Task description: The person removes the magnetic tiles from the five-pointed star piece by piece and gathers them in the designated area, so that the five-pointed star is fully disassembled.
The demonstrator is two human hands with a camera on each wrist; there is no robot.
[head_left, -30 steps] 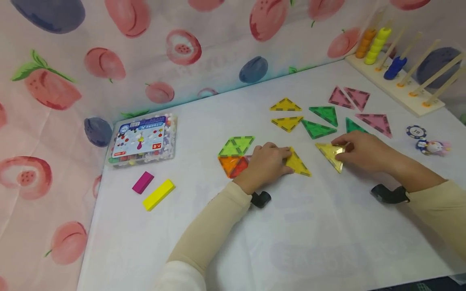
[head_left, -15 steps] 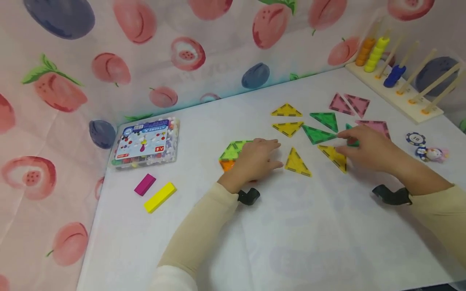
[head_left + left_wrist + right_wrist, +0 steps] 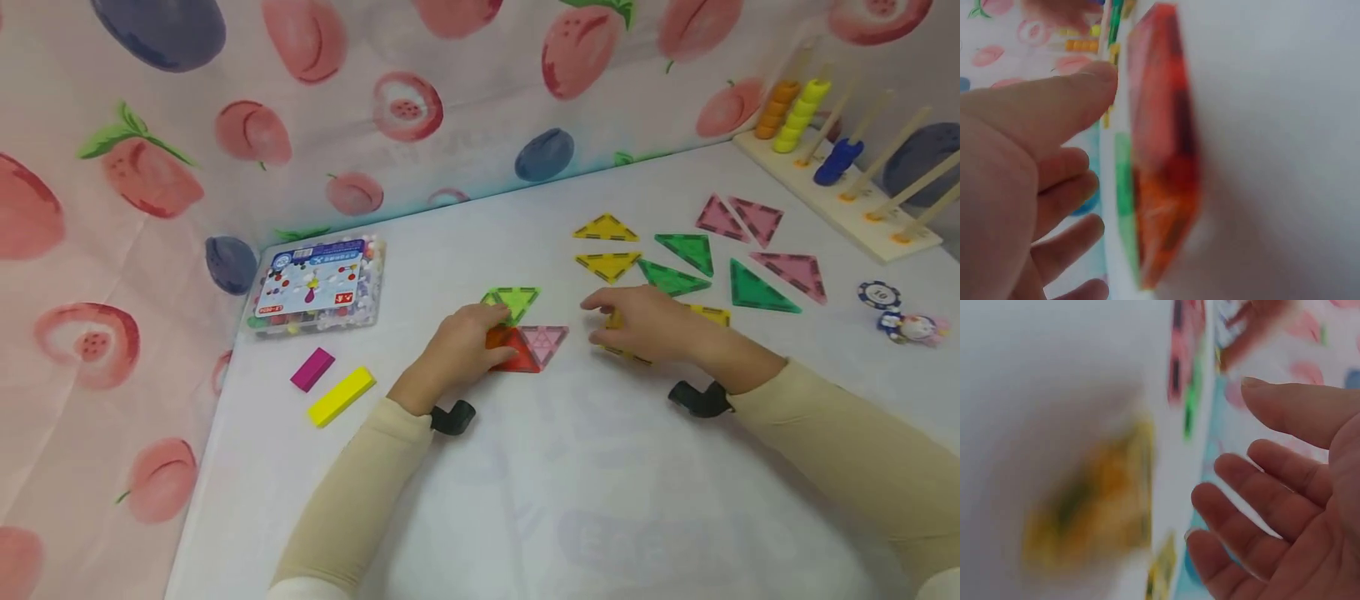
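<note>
My left hand (image 3: pixel 456 348) hovers at the left side of a joined cluster of translucent triangular magnetic tiles, partly covering it. The cluster shows a light-green tile (image 3: pixel 519 302), a red tile (image 3: pixel 519 357), a pink tile (image 3: pixel 545 340) and an orange tile (image 3: pixel 1163 219). In the left wrist view the thumb and fingers are relaxed and apart from the tiles. My right hand (image 3: pixel 660 325), fingers loosely extended, is over two yellow triangular tiles. One yellow tile (image 3: pixel 711 315) peeks out behind it; the other (image 3: pixel 626 355) is mostly hidden beneath the fingers.
Farther back lie loose yellow (image 3: pixel 606 227), green (image 3: pixel 757 287) and pink (image 3: pixel 793 273) triangles. A boxed bead set (image 3: pixel 311 283) and two blocks (image 3: pixel 341 397) are at left. A peg rack (image 3: pixel 840 196), a chip (image 3: pixel 879 294) and a small figurine (image 3: pixel 911 327) stand at right.
Both hands have let go of the yellow tiles. My left hand has moved left to the cluster, uncovering its pink tile. My right hand has moved left over the yellow tiles.
</note>
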